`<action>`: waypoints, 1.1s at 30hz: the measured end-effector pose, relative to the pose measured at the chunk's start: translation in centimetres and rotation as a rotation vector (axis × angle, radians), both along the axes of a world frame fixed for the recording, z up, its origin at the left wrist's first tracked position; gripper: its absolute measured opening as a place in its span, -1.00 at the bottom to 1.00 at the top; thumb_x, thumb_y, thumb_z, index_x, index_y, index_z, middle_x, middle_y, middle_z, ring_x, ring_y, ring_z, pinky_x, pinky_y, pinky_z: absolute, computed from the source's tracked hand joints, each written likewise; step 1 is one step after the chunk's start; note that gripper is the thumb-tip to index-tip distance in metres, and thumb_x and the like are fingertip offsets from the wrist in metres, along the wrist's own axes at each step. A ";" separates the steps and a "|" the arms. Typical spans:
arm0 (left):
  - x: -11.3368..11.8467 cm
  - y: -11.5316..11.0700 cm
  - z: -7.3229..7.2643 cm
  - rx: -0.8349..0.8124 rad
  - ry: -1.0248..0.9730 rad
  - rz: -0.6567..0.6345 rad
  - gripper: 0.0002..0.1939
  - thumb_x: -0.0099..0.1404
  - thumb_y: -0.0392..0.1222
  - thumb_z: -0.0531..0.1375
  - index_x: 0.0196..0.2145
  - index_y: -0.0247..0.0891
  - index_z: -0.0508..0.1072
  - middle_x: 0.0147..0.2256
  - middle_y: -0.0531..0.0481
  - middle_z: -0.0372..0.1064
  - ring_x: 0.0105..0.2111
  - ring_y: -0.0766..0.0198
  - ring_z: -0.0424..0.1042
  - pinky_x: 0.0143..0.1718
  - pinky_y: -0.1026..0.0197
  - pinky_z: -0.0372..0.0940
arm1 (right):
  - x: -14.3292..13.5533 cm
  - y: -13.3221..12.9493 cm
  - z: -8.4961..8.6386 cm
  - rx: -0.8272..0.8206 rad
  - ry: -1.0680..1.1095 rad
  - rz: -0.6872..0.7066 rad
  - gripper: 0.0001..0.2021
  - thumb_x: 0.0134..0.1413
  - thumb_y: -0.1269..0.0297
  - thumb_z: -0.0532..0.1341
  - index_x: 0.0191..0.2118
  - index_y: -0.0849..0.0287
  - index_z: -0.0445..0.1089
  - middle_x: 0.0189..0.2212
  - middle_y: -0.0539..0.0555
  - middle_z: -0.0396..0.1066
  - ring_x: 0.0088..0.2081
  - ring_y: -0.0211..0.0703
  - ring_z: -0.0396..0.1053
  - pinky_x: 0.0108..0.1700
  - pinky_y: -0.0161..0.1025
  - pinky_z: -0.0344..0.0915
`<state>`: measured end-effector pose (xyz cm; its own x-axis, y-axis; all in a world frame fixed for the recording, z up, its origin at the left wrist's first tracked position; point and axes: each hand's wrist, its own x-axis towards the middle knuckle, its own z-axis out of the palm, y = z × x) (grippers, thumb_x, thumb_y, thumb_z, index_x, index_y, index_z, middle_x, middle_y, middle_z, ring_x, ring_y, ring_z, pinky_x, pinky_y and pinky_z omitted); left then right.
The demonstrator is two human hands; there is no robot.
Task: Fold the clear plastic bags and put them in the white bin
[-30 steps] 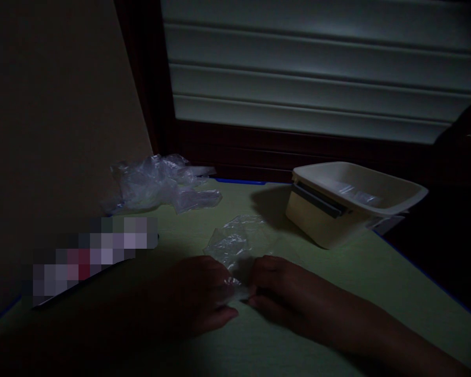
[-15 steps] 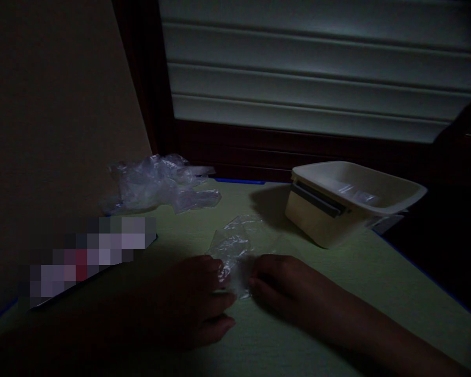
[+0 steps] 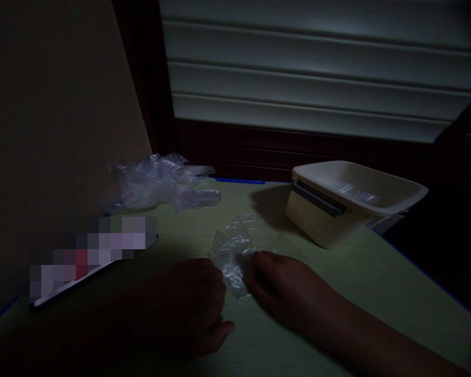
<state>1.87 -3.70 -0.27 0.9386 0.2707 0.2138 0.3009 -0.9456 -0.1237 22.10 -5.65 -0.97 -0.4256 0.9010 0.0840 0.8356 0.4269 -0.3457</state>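
A crumpled clear plastic bag (image 3: 231, 248) lies on the green tabletop (image 3: 259, 335) between my hands. My right hand (image 3: 280, 277) pinches its right side, thumb and fingertips brought together on the film. At the bag's left edge rests my left hand (image 3: 198, 303), its fingers curled under and its thumb sticking out towards the right. Whatever the left fingers may hold is hidden beneath them in the dim light.
Behind, on the left, sits a heap of clear plastic bags (image 3: 157, 183) near the wall. A cream plastic bin (image 3: 317, 220) at the right holds some clear plastic. A flat object, blurred out (image 3: 98, 262), lies at the left. Slatted panels (image 3: 298, 68) stand behind the table.
My left hand has drawn slightly back and its fingers have curled in, uncovering more of the bag's left part. My right hand has shifted slightly left, still on the film.
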 end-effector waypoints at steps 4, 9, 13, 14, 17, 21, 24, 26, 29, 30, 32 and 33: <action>-0.1 -0.2 -0.2 0.031 -0.184 -0.029 -0.83 0.27 -0.24 0.07 -0.26 -0.37 0.40 -0.27 -0.10 0.43 -0.26 0.18 0.37 -0.21 0.17 0.26 | 0.0 0.1 -0.1 0.064 -0.021 0.035 -0.92 0.10 0.39 0.09 -0.38 0.21 0.30 -0.46 0.04 0.36 -0.47 -0.26 0.29 -0.43 -0.35 0.14; 0.2 0.2 -0.9 -0.051 -0.123 -0.011 -0.85 0.22 -0.21 0.12 -0.32 -0.35 0.41 -0.30 -0.11 0.43 -0.33 0.19 0.37 -0.29 0.17 0.30 | 0.0 0.0 0.4 0.166 -0.011 0.179 -0.88 0.10 0.47 0.08 -0.34 0.24 0.35 -0.43 0.07 0.34 -0.44 -0.24 0.28 -0.41 -0.34 0.20; 0.2 0.5 -1.0 -0.050 -0.077 -0.020 -0.85 0.25 -0.24 0.09 -0.34 -0.35 0.42 -0.33 -0.11 0.42 -0.32 0.18 0.37 -0.25 0.17 0.29 | 0.1 -0.7 0.5 0.090 -0.025 0.355 -0.75 0.12 0.56 0.01 -0.20 0.21 0.38 -0.27 0.08 0.42 -0.26 -0.22 0.38 -0.21 -0.31 0.31; 0.2 0.5 -1.0 -0.043 -0.085 -0.036 -0.84 0.26 -0.24 0.07 -0.35 -0.36 0.42 -0.33 -0.12 0.42 -0.31 0.19 0.36 -0.23 0.18 0.29 | 0.1 -0.9 0.5 0.071 -0.048 0.379 -0.72 0.12 0.56 0.00 -0.15 0.19 0.37 -0.20 0.09 0.43 -0.18 -0.20 0.38 -0.14 -0.28 0.31; 0.2 0.4 -0.8 -0.023 -0.091 -0.024 -0.81 0.28 -0.23 0.05 -0.35 -0.36 0.42 -0.32 -0.13 0.43 -0.31 0.19 0.37 -0.23 0.18 0.29 | 0.4 -1.7 0.8 0.037 -0.101 0.404 -0.65 0.13 0.52 0.01 0.01 0.20 0.32 0.01 0.16 0.34 0.02 -0.12 0.29 0.02 -0.21 0.26; 0.1 0.5 -0.7 0.008 -0.067 0.086 -0.78 0.28 -0.18 0.06 -0.34 -0.36 0.44 -0.30 -0.12 0.44 -0.32 0.18 0.40 -0.27 0.18 0.31 | 0.8 -2.4 1.9 -0.077 -0.208 0.404 -0.54 0.13 0.44 0.05 0.17 0.36 0.13 0.16 0.29 0.10 0.12 -0.02 0.17 0.11 -0.17 0.17; 0.0 0.7 -0.7 0.035 -0.064 0.140 -0.76 0.28 -0.16 0.08 -0.36 -0.37 0.45 -0.32 -0.12 0.45 -0.35 0.18 0.41 -0.29 0.18 0.32 | 0.9 -2.6 2.5 -0.160 -0.280 0.402 -0.45 0.10 0.34 0.13 0.20 0.42 0.06 0.18 0.32 -0.01 0.15 0.05 0.10 0.14 -0.14 0.12; -0.1 0.8 -0.7 0.038 -0.057 0.175 -0.76 0.28 -0.15 0.08 -0.38 -0.37 0.45 -0.32 -0.12 0.45 -0.38 0.19 0.41 -0.31 0.19 0.32 | 0.8 -2.7 2.5 -0.141 -0.266 0.380 -0.41 0.07 0.33 0.18 0.20 0.40 0.06 0.18 0.31 -0.01 0.15 0.05 0.11 0.15 -0.16 0.10; -0.2 0.9 -0.8 0.016 -0.043 0.183 -0.79 0.28 -0.16 0.09 -0.39 -0.34 0.44 -0.31 -0.10 0.45 -0.37 0.20 0.40 -0.30 0.19 0.32 | 0.8 -3.0 2.4 -0.078 -0.206 0.350 -0.39 0.01 0.34 0.23 0.19 0.38 0.09 0.16 0.29 0.06 0.12 0.03 0.16 0.14 -0.19 0.12; -0.2 0.9 -0.9 0.008 -0.041 0.180 -0.80 0.27 -0.17 0.10 -0.39 -0.34 0.43 -0.32 -0.10 0.44 -0.36 0.20 0.39 -0.29 0.19 0.31 | 0.7 -3.1 2.4 -0.063 -0.191 0.348 -0.40 0.00 0.34 0.24 0.18 0.37 0.12 0.15 0.29 0.09 0.11 0.03 0.18 0.13 -0.19 0.14; -0.3 1.1 -1.0 -0.014 -0.038 0.167 -0.81 0.28 -0.18 0.09 -0.40 -0.33 0.42 -0.33 -0.10 0.43 -0.34 0.19 0.38 -0.28 0.18 0.30 | 0.6 -3.0 2.7 -0.047 -0.168 0.341 -0.50 0.04 0.33 0.20 0.13 0.29 0.21 0.12 0.25 0.18 0.08 0.01 0.23 0.10 -0.19 0.18; -0.3 1.1 -1.0 -0.025 -0.038 0.163 -0.81 0.29 -0.20 0.08 -0.40 -0.33 0.41 -0.34 -0.09 0.41 -0.34 0.19 0.37 -0.27 0.16 0.30 | 0.6 -2.8 2.8 -0.048 -0.154 0.329 -0.58 0.08 0.32 0.17 0.09 0.24 0.27 0.09 0.21 0.24 0.05 -0.02 0.26 0.08 -0.20 0.20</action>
<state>1.58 -2.57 -1.26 0.8730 0.4249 0.2394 0.4550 -0.8863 -0.0860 22.66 -8.44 1.87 -0.6975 0.7153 -0.0427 0.7003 0.6678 -0.2522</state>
